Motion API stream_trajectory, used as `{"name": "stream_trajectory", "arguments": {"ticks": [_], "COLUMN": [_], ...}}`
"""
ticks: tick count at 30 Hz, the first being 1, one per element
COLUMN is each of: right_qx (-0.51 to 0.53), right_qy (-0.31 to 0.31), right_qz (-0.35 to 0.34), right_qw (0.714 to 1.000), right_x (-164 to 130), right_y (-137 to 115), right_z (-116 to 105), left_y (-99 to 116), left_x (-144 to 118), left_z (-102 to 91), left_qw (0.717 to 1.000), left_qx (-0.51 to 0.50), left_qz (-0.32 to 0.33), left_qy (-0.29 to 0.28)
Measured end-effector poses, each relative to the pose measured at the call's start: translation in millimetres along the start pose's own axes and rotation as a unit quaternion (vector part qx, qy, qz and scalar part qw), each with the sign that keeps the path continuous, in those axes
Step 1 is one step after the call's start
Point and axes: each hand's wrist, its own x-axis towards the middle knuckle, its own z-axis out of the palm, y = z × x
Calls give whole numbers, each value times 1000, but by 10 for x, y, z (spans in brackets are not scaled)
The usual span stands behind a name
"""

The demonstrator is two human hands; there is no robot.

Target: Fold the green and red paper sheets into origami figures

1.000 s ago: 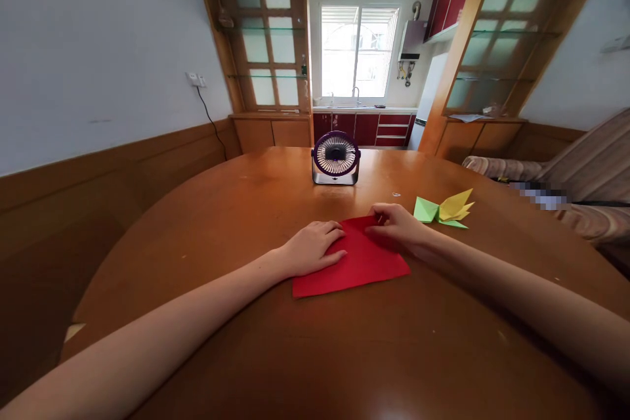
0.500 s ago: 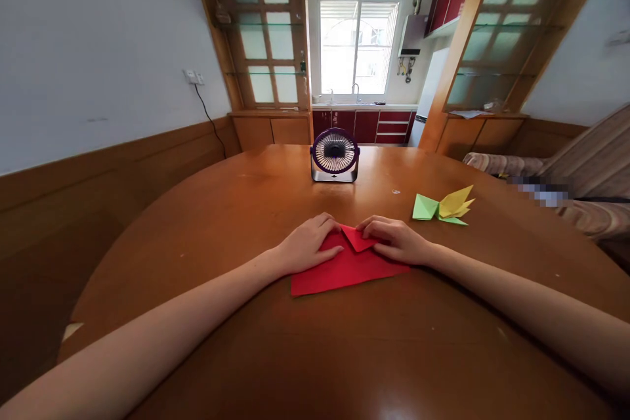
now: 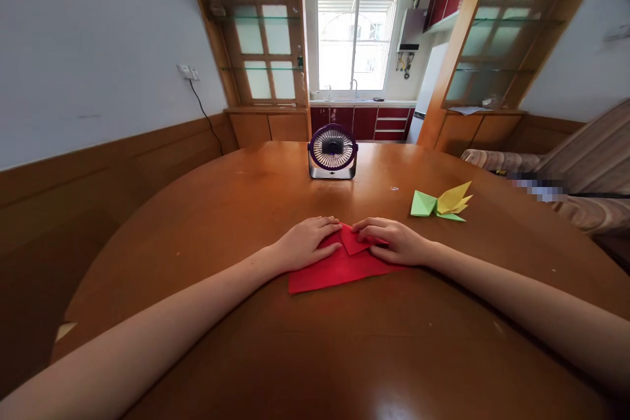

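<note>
No readable text, labels, brands or nos. anywhere; blurred patch at right illegible.

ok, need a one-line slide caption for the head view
Left hand and right hand press a folded corner of red paper on a wooden table, purple desk fan behind.

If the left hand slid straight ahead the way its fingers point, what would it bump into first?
The left hand points rightward across the red paper, toward the right hand. It would probably meet the folded-down red flap first, then the right hand's fingertips just beyond.
</note>
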Motion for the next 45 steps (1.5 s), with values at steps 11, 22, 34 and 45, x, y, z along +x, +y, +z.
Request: {"name": "stream_trajectory", "arguments": {"ticks": [11, 22, 34, 45], "right_qx": [-17, -8, -7, 28], "right_qy": [-8, -21, -19, -20], "right_qz": [-37, -51, -50, -28], "right_qw": [999, 998, 999, 999], "right_x": [18, -7, -14, -17], "right_y": [-41, -9, -4, 6], "right_z": [-20, -5, -3, -8], "left_y": [-87, -32, -7, 3], "left_x": [-72, -74, -72, -67], "left_z": [13, -21, -73, -77], "left_qw": [999, 981, 974, 976], "left_qx": [28, 34, 37, 33], "left_qz": [47, 180, 216, 209], "left_qy": [-2, 70, 54, 53]}}
